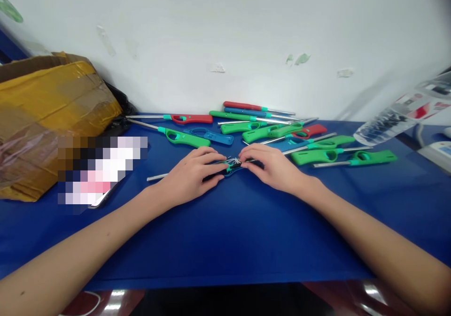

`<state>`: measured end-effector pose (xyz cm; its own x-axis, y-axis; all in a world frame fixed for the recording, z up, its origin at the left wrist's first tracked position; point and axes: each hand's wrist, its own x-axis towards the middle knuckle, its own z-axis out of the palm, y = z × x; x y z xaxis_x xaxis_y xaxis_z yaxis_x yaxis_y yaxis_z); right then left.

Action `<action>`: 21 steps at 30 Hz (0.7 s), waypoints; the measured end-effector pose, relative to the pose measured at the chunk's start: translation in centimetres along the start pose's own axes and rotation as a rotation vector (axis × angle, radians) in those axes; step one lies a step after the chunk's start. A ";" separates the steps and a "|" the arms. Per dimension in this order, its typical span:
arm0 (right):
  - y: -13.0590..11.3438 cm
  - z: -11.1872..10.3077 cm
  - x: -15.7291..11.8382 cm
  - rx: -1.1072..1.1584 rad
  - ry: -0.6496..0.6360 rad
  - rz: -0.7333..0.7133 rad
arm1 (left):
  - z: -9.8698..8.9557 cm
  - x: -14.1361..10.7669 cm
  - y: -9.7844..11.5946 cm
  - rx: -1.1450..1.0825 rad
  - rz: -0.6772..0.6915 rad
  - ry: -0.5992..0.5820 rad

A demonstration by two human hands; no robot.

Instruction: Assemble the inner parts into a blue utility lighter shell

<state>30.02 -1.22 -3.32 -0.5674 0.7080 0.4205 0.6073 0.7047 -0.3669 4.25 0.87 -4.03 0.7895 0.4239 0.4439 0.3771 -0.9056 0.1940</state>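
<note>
My left hand (192, 175) is closed over a long-necked gas lighter (157, 177) lying on the blue table. Its metal tube sticks out to the left from under my palm. Between my two hands, teal, black and blue parts of this lighter show, with thin whitish wire-like bits; most of its body is covered. My right hand (273, 165) pinches at the right part of the same lighter with thumb and fingers. Exactly what those fingertips grip is too small to tell. Just beyond my hands lie a green lighter (188, 138) and a blue handle shell (211, 135).
More green, red and blue lighters (315, 156) lie in a spread toward the wall. A taped cardboard box (52, 123) and a partly pixelated phone (102, 175) are at left. A plastic bottle (398, 114) leans at right beside a white device (439, 154).
</note>
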 end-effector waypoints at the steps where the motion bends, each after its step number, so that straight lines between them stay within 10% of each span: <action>1: 0.0 0.0 0.0 -0.004 0.002 0.002 | 0.0 0.0 0.0 0.008 0.009 0.000; 21: -0.3 -0.9 0.1 -0.152 -0.029 -0.071 | 0.0 -0.2 -0.4 0.034 0.055 0.019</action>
<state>30.26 -1.43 -2.44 -0.6265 0.6590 0.4161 0.6408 0.7395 -0.2064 3.91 1.17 -4.19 0.8006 0.3725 0.4694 0.3498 -0.9265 0.1386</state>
